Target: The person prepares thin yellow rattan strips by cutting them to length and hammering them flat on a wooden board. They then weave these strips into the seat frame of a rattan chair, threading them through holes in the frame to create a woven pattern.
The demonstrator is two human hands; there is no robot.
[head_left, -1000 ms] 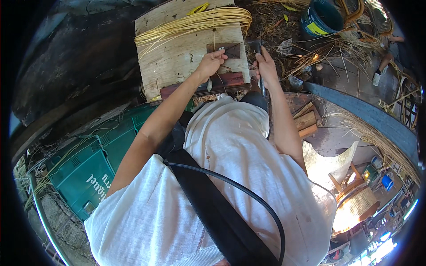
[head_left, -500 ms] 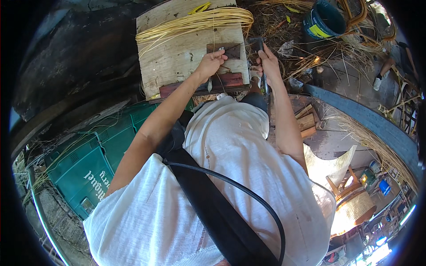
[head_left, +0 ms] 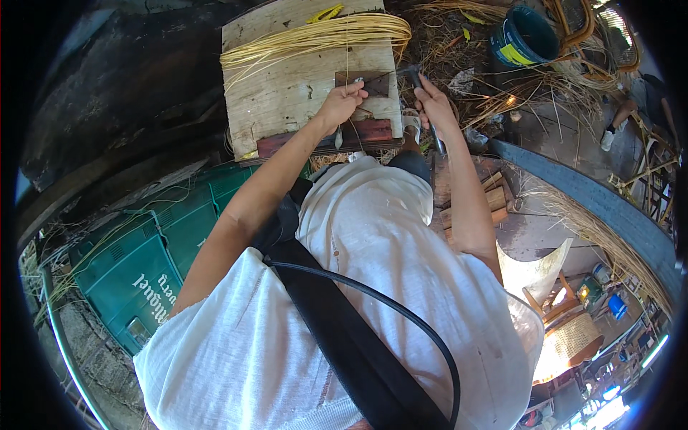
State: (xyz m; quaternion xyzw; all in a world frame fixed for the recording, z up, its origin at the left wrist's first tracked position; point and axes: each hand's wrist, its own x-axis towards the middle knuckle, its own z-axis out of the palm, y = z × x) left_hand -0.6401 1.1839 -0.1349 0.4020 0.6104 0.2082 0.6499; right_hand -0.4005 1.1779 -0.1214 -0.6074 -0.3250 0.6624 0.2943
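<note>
Green plastic crates at the left carry ornate white lettering, set aslant and partly covered by the person's left arm. That arm reaches up and rightward over the near edge of a worn wooden board. The left hand hovers low there with its knuckles curled, thumb and forefinger nearly meeting at a small pale piece; whether they grip it I cannot tell. Beneath the fingertips lies a dark rectangular plate, with a long bundle of yellow cane strands across the board beyond it. A reddish wooden strip runs along the near edge.

Farther right, the right forearm rises almost straight, the hand beside the board. Its fingers wrap around the dark handle of a hammer, whose head points up just off the board's right edge, near the plate. At the upper right, a dark teal bucket bears a bright yellow label, its print too small to read.
</note>
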